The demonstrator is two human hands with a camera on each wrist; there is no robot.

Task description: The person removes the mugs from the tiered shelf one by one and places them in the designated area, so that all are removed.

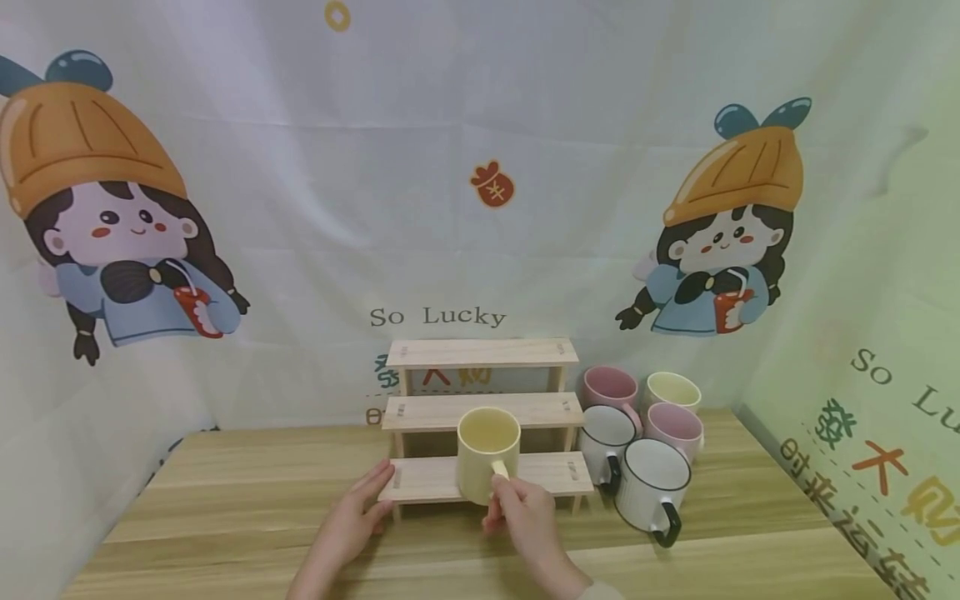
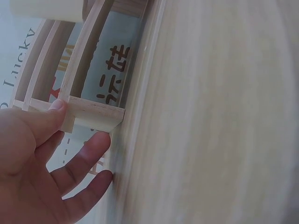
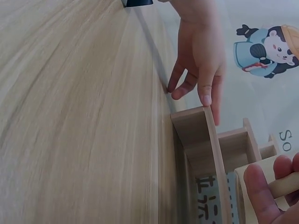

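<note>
A three-step wooden shelf rack (image 1: 420,483) stands on the table. My right hand (image 1: 528,517) pinches the handle of a pale yellow mug (image 1: 480,454) between thumb and fingers. The mug is upright, close over the lowest board, its base overlapping the board's front edge in the head view. Its handle (image 3: 284,185) points toward me. My left hand (image 1: 352,517) holds the left end of the lowest board, thumb and index finger at its corner. In the left wrist view, the other fingers (image 2: 79,163) hang loosely beside the rack's end panel (image 2: 98,114).
Right of the rack stand a dark pink mug (image 1: 609,385), a cream mug (image 1: 673,389), a lighter pink mug (image 1: 675,425) and two white mugs with black handles (image 1: 651,483). A printed cloth (image 1: 300,208) hangs behind the wooden table (image 1: 225,517).
</note>
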